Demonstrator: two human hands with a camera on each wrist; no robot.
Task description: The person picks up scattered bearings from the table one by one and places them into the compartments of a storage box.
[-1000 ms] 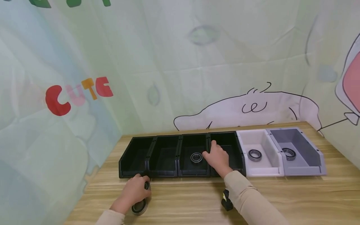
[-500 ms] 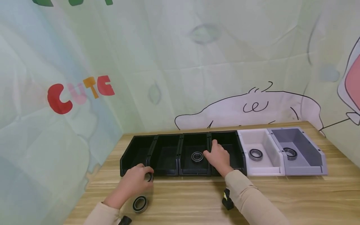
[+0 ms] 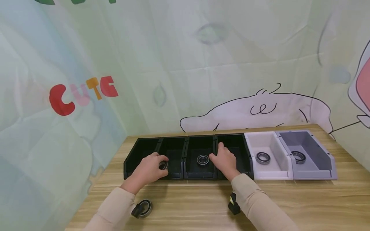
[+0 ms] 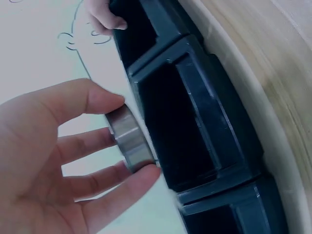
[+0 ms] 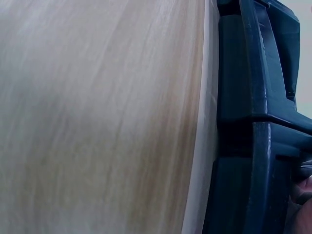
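Observation:
My left hand [image 3: 150, 168] pinches a ball bearing [image 4: 130, 139] between thumb and fingertips. In the head view it is over the black bins at the left, with the bearing in front of the second black bin [image 3: 172, 175]. My right hand [image 3: 224, 160] stays at the fourth black bin [image 3: 238, 141], its thumb by the divider with the third. A shiny metal edge [image 5: 306, 168] shows close to the right fingers in the right wrist view; I cannot tell whether they hold it. Another bearing [image 3: 203, 160] lies in the third black bin.
A white bin [image 3: 274, 175] and a grey bin [image 3: 313, 175] end the row at the right, with a bearing [image 3: 263, 158] and another bearing [image 3: 298, 157] inside. One more bearing [image 3: 146, 208] lies on the wooden table [image 3: 190, 205] below the left wrist. A printed curtain [image 3: 162, 57] hangs behind.
My left hand has lifted a bearing off the table and carried it up and right to the black bins. The other table bearing stays behind. My right hand has barely moved.

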